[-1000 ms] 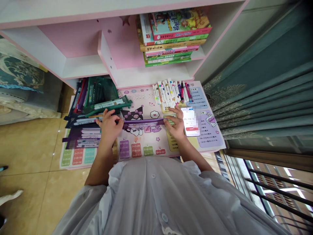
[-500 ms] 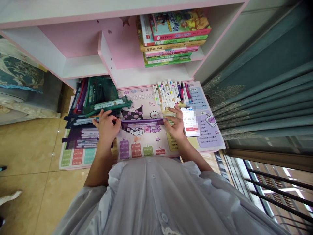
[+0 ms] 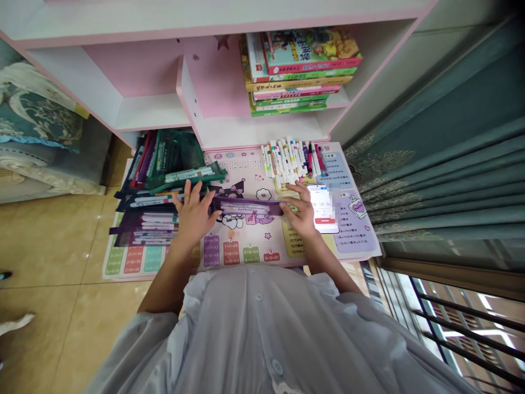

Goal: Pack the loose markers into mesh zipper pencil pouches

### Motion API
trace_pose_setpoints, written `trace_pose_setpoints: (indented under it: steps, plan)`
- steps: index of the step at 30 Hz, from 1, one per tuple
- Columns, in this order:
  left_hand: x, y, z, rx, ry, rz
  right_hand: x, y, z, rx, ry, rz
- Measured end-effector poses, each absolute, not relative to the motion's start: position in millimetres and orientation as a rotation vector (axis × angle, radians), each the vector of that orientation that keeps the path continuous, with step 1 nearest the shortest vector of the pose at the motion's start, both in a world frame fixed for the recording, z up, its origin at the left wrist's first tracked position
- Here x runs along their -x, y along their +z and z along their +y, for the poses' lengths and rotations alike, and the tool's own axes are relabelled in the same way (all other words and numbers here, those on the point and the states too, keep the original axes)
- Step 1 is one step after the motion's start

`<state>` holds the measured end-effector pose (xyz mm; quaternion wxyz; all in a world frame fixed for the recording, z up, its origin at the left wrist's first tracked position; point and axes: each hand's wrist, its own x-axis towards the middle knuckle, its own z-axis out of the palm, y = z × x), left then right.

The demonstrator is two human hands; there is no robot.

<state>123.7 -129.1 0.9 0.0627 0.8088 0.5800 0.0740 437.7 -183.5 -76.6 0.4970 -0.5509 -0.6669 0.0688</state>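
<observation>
A purple see-through zip pouch [image 3: 246, 208] with white markers inside lies across the printed desk mat, between my hands. My right hand [image 3: 302, 212] pinches its right end between thumb and fingers. At the other end, my left hand [image 3: 194, 214] has its fingers spread, the thumb beside the pouch's corner. Under and left of that hand lies another purple pouch [image 3: 127, 230] filled with markers. Just beyond the left fingertips is a green mesh pouch [image 3: 197, 174] with pens in it.
Loose white markers [image 3: 283, 158] lie in a row at the back of the mat [image 3: 238, 260]. A phone [image 3: 324, 210] showing a timer is right of my right hand. A pink and white shelf [image 3: 262, 130] with stacked books [image 3: 303, 85] stands behind. Curtains [image 3: 435, 142] hang right.
My left hand has let go of the pouch's left end, its fingers going from a pinch to spread. My right hand keeps its pinch. The whole view has shifted slightly.
</observation>
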Motion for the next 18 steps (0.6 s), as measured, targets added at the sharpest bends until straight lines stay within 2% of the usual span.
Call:
trace_pose_setpoints:
  steps: [18]
  plan:
    - [-114,-1,-142,-2.626,0.262,1.474,-430,-71,-199,1.315,0.268,-1.606]
